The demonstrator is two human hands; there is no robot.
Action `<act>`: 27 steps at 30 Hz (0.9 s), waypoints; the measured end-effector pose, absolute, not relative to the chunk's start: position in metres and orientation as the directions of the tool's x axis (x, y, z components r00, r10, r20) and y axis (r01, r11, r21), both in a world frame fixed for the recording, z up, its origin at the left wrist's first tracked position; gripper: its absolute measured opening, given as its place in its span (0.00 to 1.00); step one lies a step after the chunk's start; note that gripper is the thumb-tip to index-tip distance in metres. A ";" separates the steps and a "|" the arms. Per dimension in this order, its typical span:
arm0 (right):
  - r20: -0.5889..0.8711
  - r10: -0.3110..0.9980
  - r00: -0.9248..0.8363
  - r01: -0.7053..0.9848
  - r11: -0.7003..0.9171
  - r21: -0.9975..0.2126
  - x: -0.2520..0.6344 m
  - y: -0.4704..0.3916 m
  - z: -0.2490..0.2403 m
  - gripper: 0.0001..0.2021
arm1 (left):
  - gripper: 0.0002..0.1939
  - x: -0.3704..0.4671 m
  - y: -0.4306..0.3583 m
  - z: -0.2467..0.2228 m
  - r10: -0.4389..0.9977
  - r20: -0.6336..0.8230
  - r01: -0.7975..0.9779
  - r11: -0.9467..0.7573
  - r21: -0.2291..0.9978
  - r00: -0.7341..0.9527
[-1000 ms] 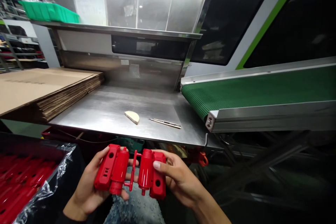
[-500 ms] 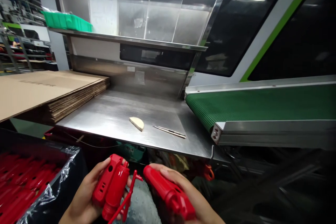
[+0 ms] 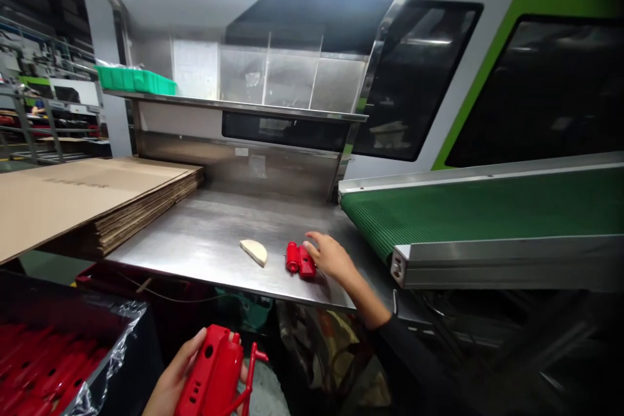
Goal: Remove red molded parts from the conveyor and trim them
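Low in front of me, my left hand [image 3: 182,370] is closed round a red moulded plastic part [image 3: 214,370]. It has a cylinder, a flat side with holes, and a thin branching sprue [image 3: 250,374] sticking out to the right. Over the metal table [image 3: 195,234], my right hand [image 3: 334,257] reaches forward with its fingers at the right edge of a second red plastic part [image 3: 299,260]. That part rests at the table surface, and some of my fingers are hidden behind it. A cream half-round piece [image 3: 254,251] lies to its left. The slim pointed tool is mostly covered.
A black crate [image 3: 141,338] of similar red parts stands at lower left. Stacked flat cardboard [image 3: 121,192] covers the table's left side. A green conveyor belt [image 3: 478,208] with metal rails rises at right. Above the table runs a shelf [image 3: 253,107] bearing a green bin [image 3: 136,80].
My right hand has moved from near my lap, forward and up onto the table with its red part, now covering most of the slim tool. My left hand still holds its part. The view has tilted upward.
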State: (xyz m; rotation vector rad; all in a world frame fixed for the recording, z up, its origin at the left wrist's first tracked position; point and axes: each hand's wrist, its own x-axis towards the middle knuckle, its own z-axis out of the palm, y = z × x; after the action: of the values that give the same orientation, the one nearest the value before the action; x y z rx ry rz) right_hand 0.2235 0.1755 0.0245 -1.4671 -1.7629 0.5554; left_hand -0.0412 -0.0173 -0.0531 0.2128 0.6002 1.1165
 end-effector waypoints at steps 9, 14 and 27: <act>-0.090 0.892 -0.442 0.297 0.052 -0.953 0.193 0.015 -0.027 0.26 | 0.16 -0.012 -0.012 -0.055 0.928 -0.357 -0.730 0.317 0.606 0.106; 0.347 0.806 -0.479 0.237 0.500 -0.833 0.172 -0.006 -0.048 0.08 | 0.13 -0.002 -0.008 -0.050 0.945 -0.322 -0.748 0.254 0.614 0.057; -0.319 0.819 -0.477 -0.101 -0.412 -0.905 0.164 -0.020 -0.103 0.24 | 0.16 -0.020 -0.026 -0.055 0.967 -0.235 -0.822 0.211 0.529 0.097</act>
State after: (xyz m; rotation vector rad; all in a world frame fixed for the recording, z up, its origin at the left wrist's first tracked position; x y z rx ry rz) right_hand 0.1637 -0.0205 -0.1026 -1.0676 -1.1691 1.9430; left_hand -0.0198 -0.0258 -0.0550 0.2922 0.6020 1.3526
